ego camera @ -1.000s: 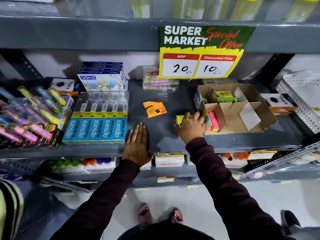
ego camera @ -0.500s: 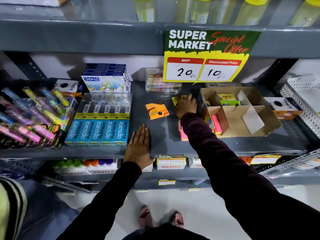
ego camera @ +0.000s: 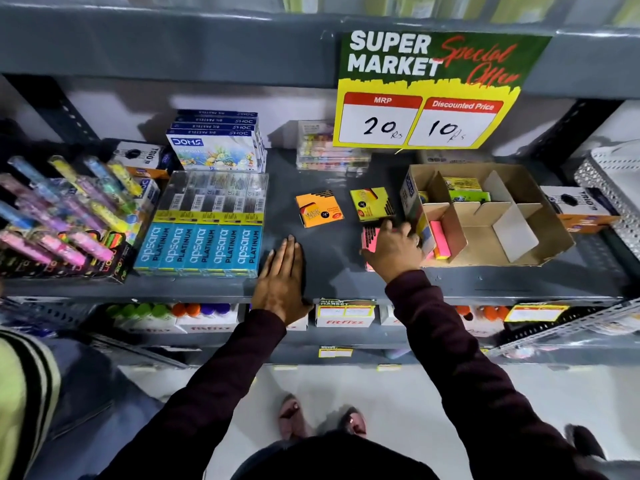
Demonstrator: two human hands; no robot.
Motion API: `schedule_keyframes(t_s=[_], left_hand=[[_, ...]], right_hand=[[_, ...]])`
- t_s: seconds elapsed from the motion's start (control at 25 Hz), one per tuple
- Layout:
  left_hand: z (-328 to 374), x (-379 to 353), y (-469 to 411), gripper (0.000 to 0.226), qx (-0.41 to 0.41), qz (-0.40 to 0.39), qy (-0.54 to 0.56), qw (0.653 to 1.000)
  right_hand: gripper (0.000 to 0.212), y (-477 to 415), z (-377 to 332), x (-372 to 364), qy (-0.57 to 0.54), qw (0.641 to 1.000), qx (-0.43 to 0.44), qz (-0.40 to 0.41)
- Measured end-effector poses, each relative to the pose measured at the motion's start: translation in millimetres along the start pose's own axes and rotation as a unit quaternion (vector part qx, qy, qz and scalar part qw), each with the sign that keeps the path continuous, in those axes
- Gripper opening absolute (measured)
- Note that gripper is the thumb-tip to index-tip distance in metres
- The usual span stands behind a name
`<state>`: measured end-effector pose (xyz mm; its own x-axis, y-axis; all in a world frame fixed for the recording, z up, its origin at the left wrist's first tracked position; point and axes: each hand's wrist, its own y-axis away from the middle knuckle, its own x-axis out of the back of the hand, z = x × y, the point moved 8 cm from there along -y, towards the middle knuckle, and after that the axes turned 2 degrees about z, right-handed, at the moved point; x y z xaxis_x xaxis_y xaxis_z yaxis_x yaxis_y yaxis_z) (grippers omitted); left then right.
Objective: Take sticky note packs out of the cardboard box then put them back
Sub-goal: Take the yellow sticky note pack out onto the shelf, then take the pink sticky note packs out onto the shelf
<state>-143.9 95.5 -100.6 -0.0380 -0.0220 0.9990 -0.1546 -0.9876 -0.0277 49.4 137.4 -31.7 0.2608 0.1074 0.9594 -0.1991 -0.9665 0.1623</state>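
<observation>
An open cardboard box (ego camera: 540,209) with paper dividers stands on the grey shelf (ego camera: 332,275) at the right. It holds a pink pack (ego camera: 439,239) in its front-left cell and yellow and green packs (ego camera: 464,190) at the back. Three packs lie on the shelf left of the box: an orange pack (ego camera: 319,210), a yellow pack (ego camera: 370,203) and a pink pack (ego camera: 370,237). My right hand (ego camera: 393,249) rests over the pink pack on the shelf, fingers curled around it. My left hand (ego camera: 282,280) lies flat on the shelf's front edge, holding nothing.
Blue Apsara pencil boxes (ego camera: 201,244) and Doms pastel boxes (ego camera: 214,143) sit left of the packs. Highlighter packs (ego camera: 65,216) fill the far left. A price sign (ego camera: 429,95) hangs above the box. A white mesh basket (ego camera: 613,181) stands at the far right.
My right hand let go of the yellow pack at the back of the shelf, then came back toward me onto the pink pack. My left hand has stayed flat.
</observation>
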Motion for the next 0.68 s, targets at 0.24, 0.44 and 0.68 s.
schedule_keyframes(t_s=[0.24,0.44,0.68], left_hand=[[1,-1,-1,0.107,-0.012,-0.013,0.006,1.0],[1,-1,0,0.105,-0.01,-0.017,0.005,1.0],[1,-3,0,0.106,-0.014,-0.01,0.014,1.0]], right_hand=[[0.07,8,-43,-1,0.015,0.994,0.096,0.046],[0.064,14,-84,-37,0.015,0.99,0.135,-0.026],[0.073,9,-49,-15,0.009,0.996,0.079,0.04]])
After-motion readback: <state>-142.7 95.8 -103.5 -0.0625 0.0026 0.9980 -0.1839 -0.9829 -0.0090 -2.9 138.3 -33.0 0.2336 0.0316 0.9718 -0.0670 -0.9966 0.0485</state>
